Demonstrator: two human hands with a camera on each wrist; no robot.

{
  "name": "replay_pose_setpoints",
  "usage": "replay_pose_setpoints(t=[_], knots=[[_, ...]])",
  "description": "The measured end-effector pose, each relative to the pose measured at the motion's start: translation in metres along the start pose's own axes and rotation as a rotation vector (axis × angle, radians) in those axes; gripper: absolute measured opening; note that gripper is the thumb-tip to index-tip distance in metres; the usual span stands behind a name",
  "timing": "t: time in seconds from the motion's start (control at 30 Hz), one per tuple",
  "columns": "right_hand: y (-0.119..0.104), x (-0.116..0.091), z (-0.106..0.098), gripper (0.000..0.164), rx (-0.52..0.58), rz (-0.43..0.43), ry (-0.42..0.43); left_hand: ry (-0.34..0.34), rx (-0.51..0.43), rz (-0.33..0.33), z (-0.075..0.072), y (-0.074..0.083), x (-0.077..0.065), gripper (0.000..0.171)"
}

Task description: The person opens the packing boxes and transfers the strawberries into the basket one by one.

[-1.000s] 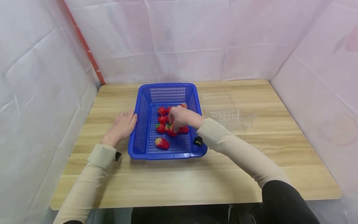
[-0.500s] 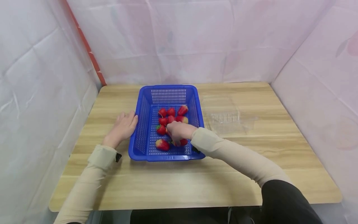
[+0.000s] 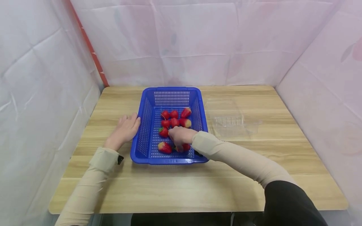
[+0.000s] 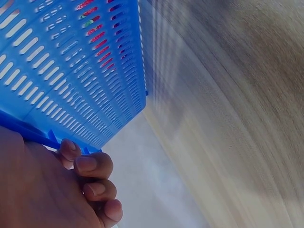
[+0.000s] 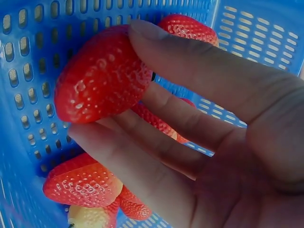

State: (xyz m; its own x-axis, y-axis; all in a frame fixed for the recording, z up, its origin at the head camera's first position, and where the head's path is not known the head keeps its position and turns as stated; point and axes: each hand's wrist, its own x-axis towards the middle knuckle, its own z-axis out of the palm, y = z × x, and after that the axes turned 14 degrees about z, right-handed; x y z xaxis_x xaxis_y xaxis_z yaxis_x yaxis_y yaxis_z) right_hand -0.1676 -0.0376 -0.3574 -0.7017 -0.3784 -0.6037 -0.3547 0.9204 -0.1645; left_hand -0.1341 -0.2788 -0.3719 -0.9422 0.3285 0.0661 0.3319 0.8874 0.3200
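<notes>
A blue perforated plastic basket stands on the wooden table with several strawberries in it. My left hand holds the basket's left rim; the left wrist view shows its fingers curled at that rim. Inside the basket, my right hand is low near the front right. In the right wrist view its thumb and fingers pinch a large red strawberry. Another strawberry lies apart at the front left. The other strawberries sit in short rows behind the right hand, some partly hidden by it.
A clear plastic box with its lid open lies on the table just right of the basket. White sheeting encloses the back and both sides. Bare wooden tabletop runs along the front.
The right hand has come forward inside the basket from the middle strawberries toward the front right, uncovering those at the back. The left hand stays at the rim. The view has tilted slightly.
</notes>
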Motion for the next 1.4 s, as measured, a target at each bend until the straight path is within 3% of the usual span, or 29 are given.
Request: replay_pose_setpoints(t=[0.27, 0.43, 0.67, 0.9, 1.0, 1.13, 1.27, 1.33, 1.4], knots=[[0.001, -0.002, -0.002, 0.047, -0.02, -0.023, 0.0, -0.026, -0.017, -0.012, -0.001, 0.002, -0.001, 0.042], [0.003, -0.009, -0.017, 0.052, -0.005, -0.026, 0.049, -0.026, -0.022, -0.015, -0.002, -0.001, 0.003, 0.043], [0.014, -0.023, -0.051, 0.025, 0.022, -0.093, 0.132, -0.038, -0.023, -0.015, -0.007, -0.009, 0.011, 0.044], [0.063, -0.05, -0.082, 0.019, 0.097, -0.236, 0.419, -0.038, -0.023, -0.008, -0.009, -0.014, 0.014, 0.042], [0.097, -0.064, -0.087, 0.021, 0.136, -0.289, 0.475, -0.029, -0.019, -0.007, -0.009, -0.013, 0.017, 0.042], [0.141, -0.082, -0.08, 0.035, 0.147, -0.222, 0.438, -0.027, -0.029, -0.002, -0.007, -0.013, 0.018, 0.043], [0.169, -0.092, -0.059, 0.055, 0.096, -0.051, 0.299, -0.044, -0.074, -0.015, -0.007, -0.014, 0.018, 0.05], [0.174, -0.088, -0.046, 0.054, 0.059, 0.004, 0.258, -0.049, -0.097, -0.023, -0.007, -0.015, 0.017, 0.052], [0.176, -0.078, -0.032, 0.044, 0.069, 0.007, 0.247, -0.046, -0.112, -0.025, -0.007, -0.016, 0.017, 0.052]])
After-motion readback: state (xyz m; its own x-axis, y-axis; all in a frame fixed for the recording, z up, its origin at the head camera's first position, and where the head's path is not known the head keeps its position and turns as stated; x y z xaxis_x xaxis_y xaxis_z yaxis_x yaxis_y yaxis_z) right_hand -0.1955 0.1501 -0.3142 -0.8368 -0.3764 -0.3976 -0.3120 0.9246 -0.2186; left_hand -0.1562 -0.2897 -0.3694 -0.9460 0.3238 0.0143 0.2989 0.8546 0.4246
